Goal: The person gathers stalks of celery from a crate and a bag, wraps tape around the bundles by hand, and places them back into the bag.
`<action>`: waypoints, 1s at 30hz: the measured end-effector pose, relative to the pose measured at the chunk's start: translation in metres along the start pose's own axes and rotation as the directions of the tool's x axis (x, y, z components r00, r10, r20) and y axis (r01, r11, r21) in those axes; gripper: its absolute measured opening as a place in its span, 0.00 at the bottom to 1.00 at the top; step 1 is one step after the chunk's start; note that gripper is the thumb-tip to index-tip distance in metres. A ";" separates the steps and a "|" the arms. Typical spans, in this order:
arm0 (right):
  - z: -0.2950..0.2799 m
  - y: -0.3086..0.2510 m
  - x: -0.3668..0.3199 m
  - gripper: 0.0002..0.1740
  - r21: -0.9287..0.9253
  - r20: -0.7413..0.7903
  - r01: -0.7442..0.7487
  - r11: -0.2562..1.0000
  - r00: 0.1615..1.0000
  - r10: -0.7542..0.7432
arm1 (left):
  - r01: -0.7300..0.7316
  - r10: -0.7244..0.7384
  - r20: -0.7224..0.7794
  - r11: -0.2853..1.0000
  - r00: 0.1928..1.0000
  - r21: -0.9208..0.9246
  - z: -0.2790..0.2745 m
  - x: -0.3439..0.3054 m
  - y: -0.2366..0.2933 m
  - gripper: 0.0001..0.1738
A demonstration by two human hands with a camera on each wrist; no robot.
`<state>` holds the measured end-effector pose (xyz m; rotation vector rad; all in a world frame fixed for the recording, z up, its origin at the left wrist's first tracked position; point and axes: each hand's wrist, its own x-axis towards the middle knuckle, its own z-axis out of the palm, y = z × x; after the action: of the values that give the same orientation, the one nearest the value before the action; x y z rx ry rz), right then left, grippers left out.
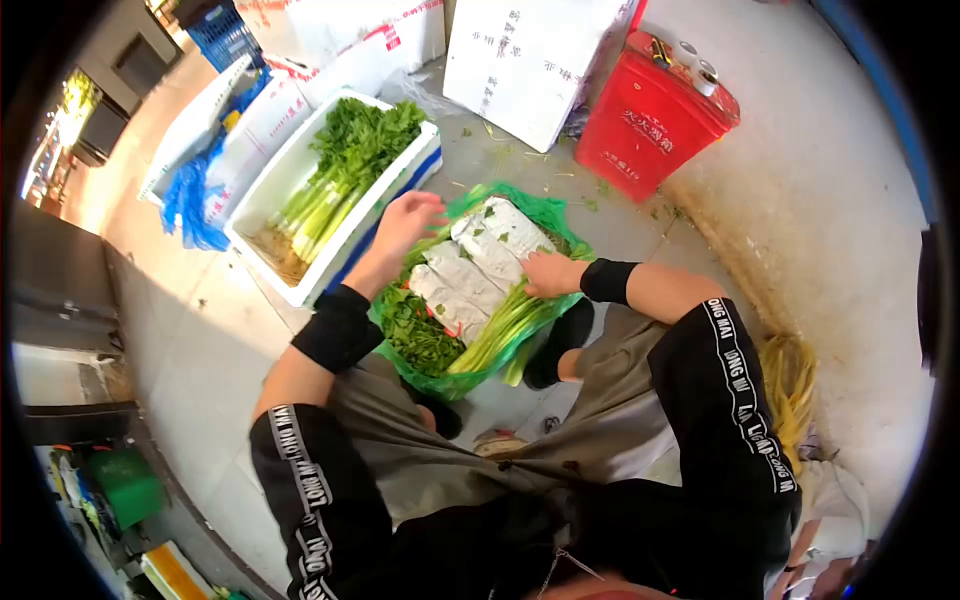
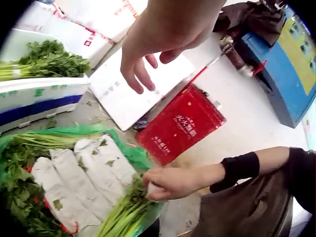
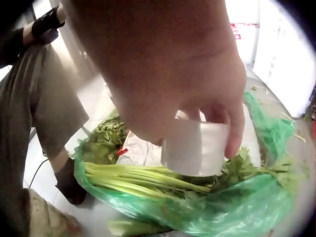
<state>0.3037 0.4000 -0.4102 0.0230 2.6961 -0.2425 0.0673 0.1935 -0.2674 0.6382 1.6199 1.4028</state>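
Note:
My right hand [image 1: 553, 274] grips a white roll of tape [image 3: 194, 150] over the near right side of a green plastic bag [image 1: 538, 207]. Several white wrapped bundles [image 1: 460, 288] lie side by side in the opened bag, with scattered leaves on top. Celery stalks [image 1: 492, 338] border them on one side, and leafy tops [image 1: 420, 335] on the other. Raised above the bag's far left edge, my left hand [image 1: 405, 228] holds nothing, its fingers loosely bent. Red bits of tie show between the bundles and the greens.
Left of the bag stands a white foam box [image 1: 262, 200] with more celery [image 1: 350, 165]. A white foam lid [image 1: 515, 70] leans at the back beside a red fire extinguisher box [image 1: 655, 120]. Blue plastic [image 1: 190, 200] hangs at the far left; trimmings litter the floor.

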 end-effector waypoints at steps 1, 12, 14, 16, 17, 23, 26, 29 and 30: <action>0.001 0.005 0.002 0.27 0.019 -0.062 0.021 1.000 0.998 -0.019 | 0.106 -0.105 -0.006 0.994 0.994 0.035 -0.008 -0.003 -0.011 0.16; -0.025 0.028 0.035 0.32 -0.095 -0.162 -0.211 0.973 0.968 0.194 | -0.063 0.064 -0.078 0.998 0.995 0.022 -0.044 -0.020 0.012 0.18; -0.023 0.026 0.035 0.30 -0.196 -0.131 0.077 0.978 0.986 -0.104 | -0.059 0.060 -0.099 0.998 0.993 0.012 -0.038 -0.017 0.013 0.18; -0.026 -0.003 0.028 0.25 -0.297 -0.053 0.505 0.810 0.839 -0.542 | -0.099 0.103 -0.117 0.995 0.988 0.032 -0.034 -0.015 0.005 0.18; -0.010 -0.024 0.024 0.24 -0.122 -0.027 0.476 0.871 0.876 -0.482 | -0.147 0.151 -0.107 0.988 0.983 0.051 -0.030 -0.014 0.000 0.18; 0.047 -0.084 0.041 0.25 0.052 0.047 0.621 0.782 0.781 -0.623 | -0.269 0.292 -0.195 0.953 0.936 0.136 -0.022 -0.006 0.001 0.18; 0.047 -0.111 0.050 0.29 0.075 0.165 0.635 0.769 0.752 -0.638 | -0.222 0.238 -0.161 0.969 0.958 0.110 -0.026 -0.011 0.001 0.18; 0.062 -0.124 0.052 0.35 -0.056 0.182 0.667 0.743 0.739 -0.649 | -0.117 0.141 -0.104 0.971 0.985 0.207 -0.032 -0.018 0.005 0.20; 0.068 -0.129 0.052 0.37 -0.138 0.178 0.657 0.741 0.753 -0.634 | -0.114 0.139 -0.111 0.972 0.984 0.204 -0.033 -0.020 0.003 0.20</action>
<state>0.2779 0.2602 -0.4713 -0.9781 2.4881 -0.1728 0.0480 0.1610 -0.2596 0.7950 1.8619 1.4070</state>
